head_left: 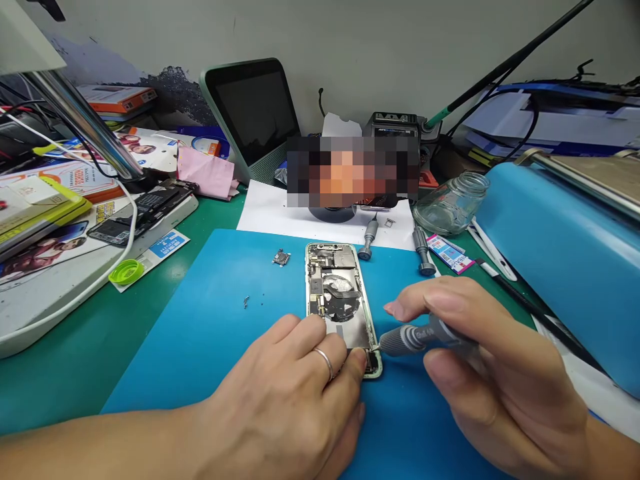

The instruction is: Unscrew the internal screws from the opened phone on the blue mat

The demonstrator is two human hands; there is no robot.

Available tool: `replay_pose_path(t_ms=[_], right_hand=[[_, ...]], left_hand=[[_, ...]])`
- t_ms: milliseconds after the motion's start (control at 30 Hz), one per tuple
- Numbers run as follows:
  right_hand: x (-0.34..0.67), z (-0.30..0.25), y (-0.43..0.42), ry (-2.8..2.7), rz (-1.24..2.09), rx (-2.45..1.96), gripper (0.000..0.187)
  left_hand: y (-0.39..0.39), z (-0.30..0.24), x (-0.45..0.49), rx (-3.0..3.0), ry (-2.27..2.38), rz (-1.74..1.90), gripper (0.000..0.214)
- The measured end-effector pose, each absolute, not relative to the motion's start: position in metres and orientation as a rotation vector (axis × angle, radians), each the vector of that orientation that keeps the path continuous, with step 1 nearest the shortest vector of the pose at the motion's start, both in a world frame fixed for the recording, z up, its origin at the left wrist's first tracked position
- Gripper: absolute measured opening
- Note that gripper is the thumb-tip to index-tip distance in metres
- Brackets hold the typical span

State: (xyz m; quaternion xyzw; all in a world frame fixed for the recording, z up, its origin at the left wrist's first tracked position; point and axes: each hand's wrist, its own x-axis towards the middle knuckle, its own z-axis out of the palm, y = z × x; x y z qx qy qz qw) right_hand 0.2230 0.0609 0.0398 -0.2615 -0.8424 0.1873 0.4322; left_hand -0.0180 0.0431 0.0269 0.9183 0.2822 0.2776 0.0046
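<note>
The left hand (285, 400) partly hides the opened phone (343, 300) on the smooth blue mat (200, 347); whether its fingers grip or only press, I cannot tell. In the right hand (520, 393), fingers hold a ribbed grey screwdriver (400, 341), its tip indistinct.
</note>
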Motion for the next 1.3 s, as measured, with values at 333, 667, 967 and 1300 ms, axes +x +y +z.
replay_pose_path(t_ms=[333,667,967,1300], right_hand=[[0.222,0.0387,0.0632,-2.11,0.431,-0.636,0.084],[0.2211,0.0421,0.0611,-2.096,0.449,-0.677,0.081],[0.218,0.0463,0.0622,-2.124,0.422,-0.619,0.084],[0.225,0.0374,0.0607,-2.092,0.427,-0.667,0.07]], left_hand=[[0.0448,0.0282,-0.0163,2.867,0.862,0.866,0.02],[0.0428,0.0264,-0.0181,2.88,0.864,0.862,0.02],[0.0447,0.0264,-0.0162,2.888,0.88,0.864,0.021],[0.0469,0.0254,-0.0165,2.895,0.877,0.903,0.022]])
